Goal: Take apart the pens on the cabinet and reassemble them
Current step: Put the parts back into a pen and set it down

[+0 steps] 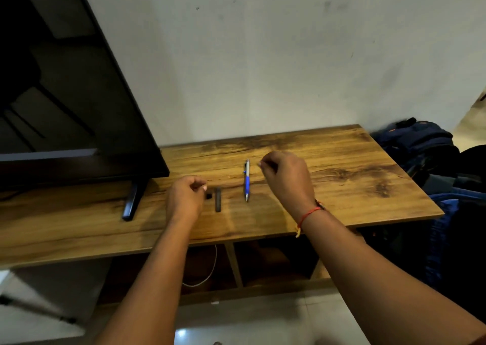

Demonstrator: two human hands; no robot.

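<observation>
A blue and silver click pen [246, 180] lies whole on the wooden cabinet [342, 187], tip toward me. Left of it lie a dark pen barrel [218, 199] and a small black piece [209, 195]. My left hand [185, 197] hovers beside the small piece with fingers curled and thumb against forefinger; I see nothing in it. My right hand [285, 177] hangs just right of the blue pen, fingers curled inward, with nothing visible in it. A red thread [307, 214] circles that wrist.
A black flat-screen TV [65, 94] stands on the cabinet's left half, its foot [132, 201] near my left hand. Dark bags [420, 144] are piled past the right edge. Open shelves with a white cable [210, 271] sit below. A pale wall rises behind.
</observation>
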